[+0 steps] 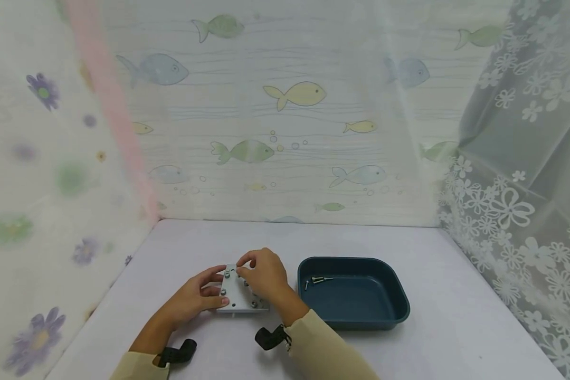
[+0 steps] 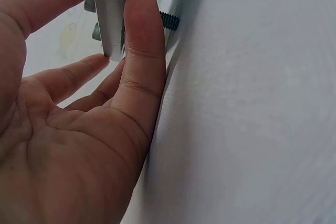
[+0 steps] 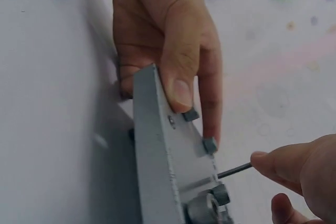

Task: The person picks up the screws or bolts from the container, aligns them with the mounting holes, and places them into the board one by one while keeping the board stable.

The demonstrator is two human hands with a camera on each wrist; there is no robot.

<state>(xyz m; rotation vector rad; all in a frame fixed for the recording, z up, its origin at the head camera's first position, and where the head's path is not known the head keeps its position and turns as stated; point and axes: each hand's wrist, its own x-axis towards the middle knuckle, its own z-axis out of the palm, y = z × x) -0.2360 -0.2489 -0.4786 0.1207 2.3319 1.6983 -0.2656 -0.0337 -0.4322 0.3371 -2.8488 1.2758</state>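
Observation:
A silver metal plate (image 1: 235, 296) with several bolts (image 1: 223, 292) in it sits in front of me, raised off the tabletop. My left hand (image 1: 192, 298) grips its left side, thumb on top near the front corner, fingers along the edge. Below the plate a dark threaded bolt end (image 2: 170, 21) sticks out in the left wrist view. My right hand (image 1: 266, 272) is over the plate's far right part. It pinches a thin metal rod (image 3: 234, 170), whose other end meets the plate's face beside a bolt head (image 3: 221, 194).
Right of the plate stands a dark blue tray (image 1: 361, 323), with a few small screws (image 1: 319, 279) lying in its left part. The white table (image 1: 456, 327) is bounded by a fish-print curtain (image 1: 285, 190) behind and flowered curtains at both sides.

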